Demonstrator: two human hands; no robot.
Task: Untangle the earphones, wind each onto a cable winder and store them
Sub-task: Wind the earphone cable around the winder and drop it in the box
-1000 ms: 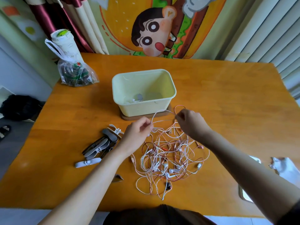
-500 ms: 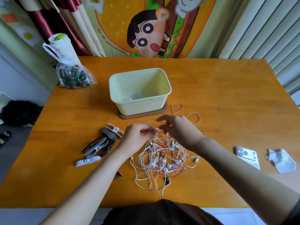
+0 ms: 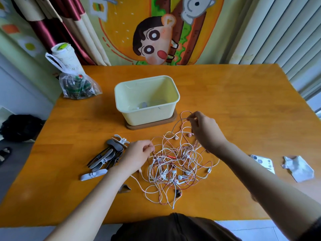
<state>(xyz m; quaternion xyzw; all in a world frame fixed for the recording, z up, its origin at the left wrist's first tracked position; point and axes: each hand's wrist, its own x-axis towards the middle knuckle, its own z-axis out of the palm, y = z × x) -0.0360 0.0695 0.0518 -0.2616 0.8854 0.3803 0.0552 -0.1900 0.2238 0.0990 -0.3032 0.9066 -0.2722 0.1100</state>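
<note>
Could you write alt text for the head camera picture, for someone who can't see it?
Two hands pick at a tangle of earphones on an orange table, with winders at left and a pale tub behind.

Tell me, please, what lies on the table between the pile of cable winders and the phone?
In the head view, the tangled earphones fill the stretch between the cable winders and the phone, with the left hand at their near edge.

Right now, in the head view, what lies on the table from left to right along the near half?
Cable winders → left hand → earphone tangle → phone → crumpled paper.
</note>
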